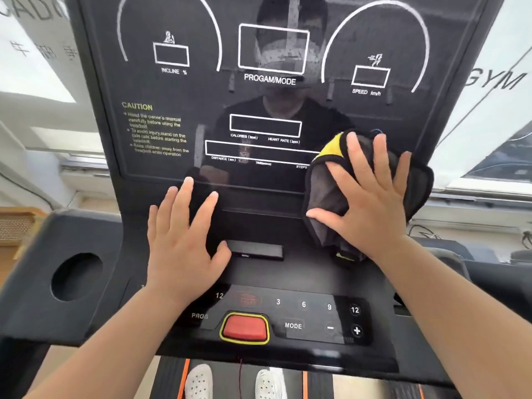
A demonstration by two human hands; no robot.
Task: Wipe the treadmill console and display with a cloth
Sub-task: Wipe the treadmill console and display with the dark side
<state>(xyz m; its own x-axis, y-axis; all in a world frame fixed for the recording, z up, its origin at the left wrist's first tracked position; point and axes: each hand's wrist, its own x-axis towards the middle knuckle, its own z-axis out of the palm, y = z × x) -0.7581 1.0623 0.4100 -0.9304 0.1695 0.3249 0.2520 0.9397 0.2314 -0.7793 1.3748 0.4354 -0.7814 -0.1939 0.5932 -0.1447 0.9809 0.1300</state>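
The black treadmill display (267,105) fills the upper view, glossy, with white outlines and labels for incline, program mode and speed. Below it lies the console (302,280) with a row of number buttons and a red stop button (244,328). My right hand (371,203) lies flat with spread fingers on a grey cloth (325,197) with a yellow corner, pressing it against the display's lower right corner. My left hand (184,240) rests flat and spread on the console just under the display's lower edge, holding nothing.
A small black bar (254,250) sits on the console ledge between my hands. A round cup holder (76,276) is in the left console wing. White shoes (198,381) stand on the belt below. Windows lie behind the machine.
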